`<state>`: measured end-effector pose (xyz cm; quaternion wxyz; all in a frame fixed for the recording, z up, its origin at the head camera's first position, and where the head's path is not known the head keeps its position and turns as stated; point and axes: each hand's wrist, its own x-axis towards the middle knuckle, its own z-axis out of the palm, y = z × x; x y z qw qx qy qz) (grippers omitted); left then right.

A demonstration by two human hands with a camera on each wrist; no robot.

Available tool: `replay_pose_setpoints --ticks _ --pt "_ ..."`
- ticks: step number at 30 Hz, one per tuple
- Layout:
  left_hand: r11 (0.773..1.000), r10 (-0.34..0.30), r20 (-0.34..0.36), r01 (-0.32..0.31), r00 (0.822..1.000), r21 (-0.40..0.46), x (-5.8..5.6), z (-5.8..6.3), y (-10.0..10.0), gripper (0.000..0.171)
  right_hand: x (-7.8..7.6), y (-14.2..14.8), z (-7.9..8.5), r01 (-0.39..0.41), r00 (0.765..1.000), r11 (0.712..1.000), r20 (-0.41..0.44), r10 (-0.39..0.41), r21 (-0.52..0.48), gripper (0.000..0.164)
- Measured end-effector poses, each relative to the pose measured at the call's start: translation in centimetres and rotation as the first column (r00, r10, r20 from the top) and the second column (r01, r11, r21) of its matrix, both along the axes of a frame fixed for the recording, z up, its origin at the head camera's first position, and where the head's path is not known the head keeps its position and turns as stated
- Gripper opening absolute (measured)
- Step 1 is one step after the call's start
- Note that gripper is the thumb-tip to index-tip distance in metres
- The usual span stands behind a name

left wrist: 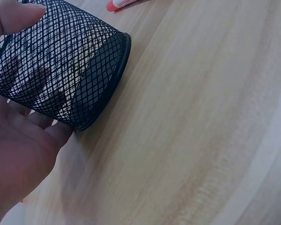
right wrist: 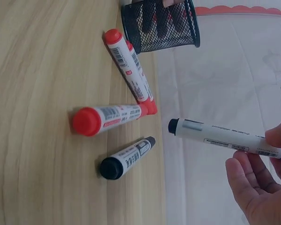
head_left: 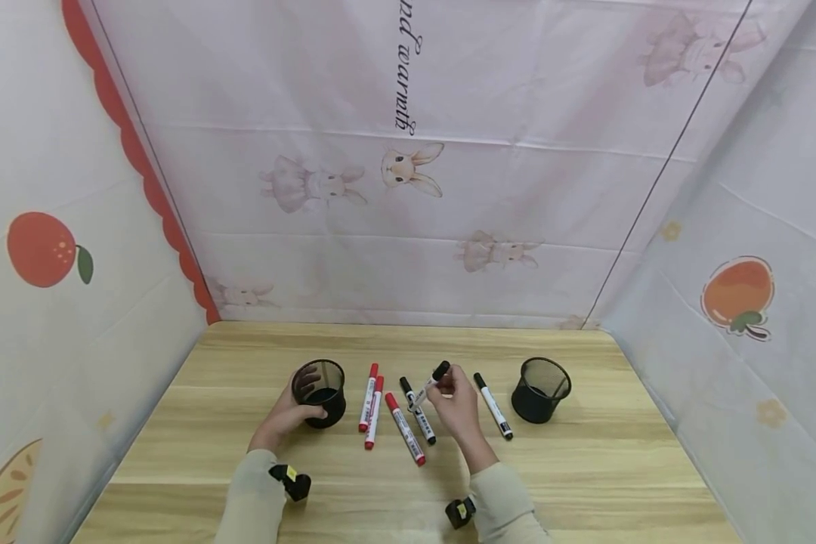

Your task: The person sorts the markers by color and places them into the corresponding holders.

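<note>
Pinching a likely light, stiff marker (right wrist: pixel 215 135) near its cap (head_left: pixel 441 370) is the right hand (head_left: pixel 459 404); the left hand (head_left: pixel 284 415) wraps a mesh cup (head_left: pixel 336 408)

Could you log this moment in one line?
left hand: holds cup; right hand: pinches black marker; table: red markers, other black markers

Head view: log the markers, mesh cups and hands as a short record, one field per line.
Left hand: holds the left mesh cup
Right hand: pinches the held marker, white with a black cap
Red-capped markers: three, lying on the table, right of the left mesh cup
Loose black-capped markers: two, lying on the table, one beside a red-capped marker, one nearer the right mesh cup
Right mesh cup: upright, untouched
</note>
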<state>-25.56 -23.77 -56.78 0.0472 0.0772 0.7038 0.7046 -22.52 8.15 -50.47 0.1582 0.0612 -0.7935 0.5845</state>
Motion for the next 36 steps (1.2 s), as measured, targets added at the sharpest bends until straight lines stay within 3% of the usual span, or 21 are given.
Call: replay_pose_setpoints --ticks 5,12,29,36 --pt "1.0 -0.002 -0.014 0.002 1.0 -0.012 0.0 0.0 0.0 0.092 0.2 -0.7 0.7 -0.033 0.999 0.998 0.003 0.034 -0.05 0.018" --pt "1.0 -0.002 -0.058 0.003 0.998 0.022 0.2 0.0 0.3 0.09 2.0 -1.8 3.9 -0.06 0.998 0.997 -0.01 0.06 -0.044 0.017" --pt "0.998 0.051 -0.094 -0.053 0.994 -0.023 0.3 0.0 0.4 0.091 2.3 -3.8 3.9 -0.163 0.984 0.976 0.042 0.171 -0.142 0.02" --pt "0.996 0.081 -0.073 -0.084 0.994 -0.038 0.3 0.3 0.5 0.089 2.3 -4.8 4.2 -0.183 0.981 0.964 0.027 0.192 -0.193 0.02"
